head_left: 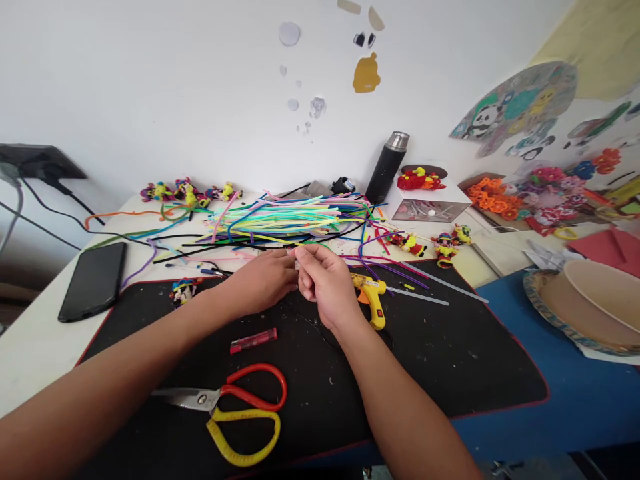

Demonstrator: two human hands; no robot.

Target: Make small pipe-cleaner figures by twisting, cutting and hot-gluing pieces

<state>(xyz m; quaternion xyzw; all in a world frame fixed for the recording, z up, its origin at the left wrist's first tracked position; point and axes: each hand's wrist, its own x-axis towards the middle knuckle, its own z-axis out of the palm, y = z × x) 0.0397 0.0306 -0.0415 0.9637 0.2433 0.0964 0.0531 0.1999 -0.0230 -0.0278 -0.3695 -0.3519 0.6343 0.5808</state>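
Both hands meet over the back part of the black mat. My left hand has its palm down, with bent fingers reaching to the other hand. My right hand is curled, thumb and forefinger pressed together. Whatever lies between the fingertips is too small and hidden to name. Just behind the hands lies a heap of coloured pipe cleaners. The yellow glue gun is right beside my right hand. Nearer the front are a red lighter and open scissors with red and yellow handles.
A black phone lies at the left. A dark flask stands at the back beside a white box. Small colourful figures sit around the heap. Bowls are at the right.
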